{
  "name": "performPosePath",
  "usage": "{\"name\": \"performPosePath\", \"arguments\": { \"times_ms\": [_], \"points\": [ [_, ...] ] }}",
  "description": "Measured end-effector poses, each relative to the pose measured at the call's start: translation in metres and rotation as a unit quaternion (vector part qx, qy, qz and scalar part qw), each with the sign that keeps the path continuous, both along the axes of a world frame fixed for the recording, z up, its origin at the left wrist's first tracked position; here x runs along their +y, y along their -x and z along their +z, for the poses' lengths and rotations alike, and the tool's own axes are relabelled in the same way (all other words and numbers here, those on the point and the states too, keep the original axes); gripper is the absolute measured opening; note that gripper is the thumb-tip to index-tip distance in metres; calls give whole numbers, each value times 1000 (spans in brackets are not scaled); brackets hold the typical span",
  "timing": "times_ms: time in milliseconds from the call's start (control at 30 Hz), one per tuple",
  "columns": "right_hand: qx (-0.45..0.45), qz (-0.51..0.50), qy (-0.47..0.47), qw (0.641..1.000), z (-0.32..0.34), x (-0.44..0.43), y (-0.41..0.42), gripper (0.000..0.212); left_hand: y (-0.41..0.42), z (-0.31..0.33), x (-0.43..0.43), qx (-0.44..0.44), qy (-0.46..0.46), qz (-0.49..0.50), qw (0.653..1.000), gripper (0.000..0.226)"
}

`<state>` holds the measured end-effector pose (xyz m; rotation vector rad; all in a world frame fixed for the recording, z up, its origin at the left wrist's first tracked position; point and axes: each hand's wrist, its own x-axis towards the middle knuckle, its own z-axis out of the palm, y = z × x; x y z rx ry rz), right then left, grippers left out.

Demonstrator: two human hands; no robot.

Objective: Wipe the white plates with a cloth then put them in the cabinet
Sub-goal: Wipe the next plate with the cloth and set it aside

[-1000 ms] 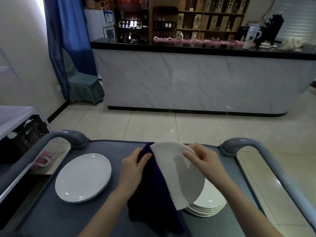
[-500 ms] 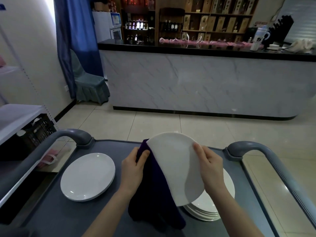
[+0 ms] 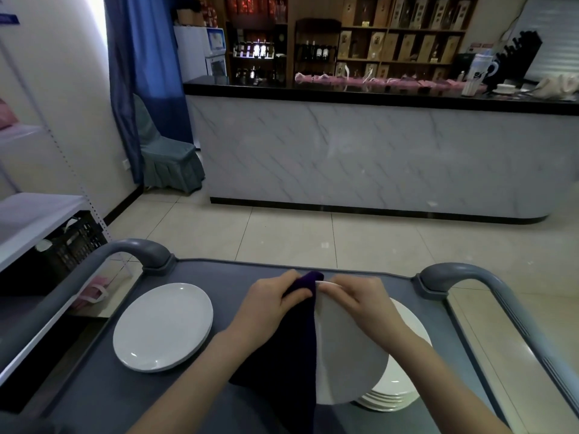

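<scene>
- The top edge of the dark purple cloth (image 3: pixel 291 355) is gripped by the left hand (image 3: pixel 269 303), and the fingers are curled round the fabric.
- The upper rim of a white plate (image 3: pixel 347 355) is pinched by the right hand (image 3: pixel 357 297), with the fingers laid on the near face.
- This white plate is held tilted, almost on its edge, just to the right of the cloth. The cloth is pressed against its left side and hangs down toward the surface (image 3: pixel 94 396).
- A stack (image 3: pixel 404 386) of more white plates is seen under and behind the held one, on the right part of the grey surface. It cannot be told whether the held plate's lower edge touches the stack, because that place is hidden.
- A single plate (image 3: pixel 163 327) is laid flat on the left part of the surface, well apart from both hands.
- Two curved grey handles (image 3: pixel 138 250) are fixed at the far corners of the surface.
- Beyond, a tiled floor (image 3: pixel 313 236) and a long bar counter (image 3: pixel 376 158) with a marble pattern are seen. A covered chair (image 3: pixel 166 158) is placed beside a blue curtain (image 3: pixel 141 57).
</scene>
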<state>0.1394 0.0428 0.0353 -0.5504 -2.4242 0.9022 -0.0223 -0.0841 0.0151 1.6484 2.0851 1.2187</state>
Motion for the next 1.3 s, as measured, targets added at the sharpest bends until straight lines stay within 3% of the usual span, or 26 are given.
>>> {"name": "performPosePath", "arguments": {
  "times_ms": [67, 167, 300, 367, 500, 633, 700, 800, 933, 1033, 1133, 1300],
  "points": [
    [39, -32, 42, 998, -1, 0, -3, 36, 0, 2, 2, 5, -26, 32, 999, 14],
    [97, -109, 89, 985, -2, -2, -6, 51, 6, 5, 2, -19, -59, 102, 993, 19],
    [209, -234, 232, 921, -9, -12, -6, 54, 8, -2, -4, -180, -94, 201, 958, 17],
    [224, -252, 280, 899, -13, -15, -5, 53, 6, -10, -6, -255, -83, 217, 939, 22],
    [115, -177, 240, 948, -7, -5, -13, 42, 1, -20, -15, -250, -104, 219, 937, 21],
    [54, -84, 175, 980, 21, 11, -15, 3, 2, -7, -17, -163, -111, 154, 968, 10],
    [2, -24, 123, 992, 30, 12, -7, 5, 2, 1, -13, -99, -85, 89, 987, 4],
    [-96, 45, 32, 994, 29, 7, 6, 36, -1, 5, -8, -66, -69, 39, 995, 4],
    [-47, 20, 22, 998, 18, 5, 2, 44, 0, 1, -13, -103, -70, 50, 991, 11],
    [65, -77, 110, 989, 8, 0, -4, 47, 1, -8, -20, -132, -101, 137, 976, 8],
    [158, -178, 222, 945, -6, -7, -7, 51, -3, -20, -26, -185, -123, 214, 951, 13],
    [117, -145, 191, 964, -7, -2, -11, 35, 2, -24, -30, -190, -95, 174, 962, 11]
  ]
}}
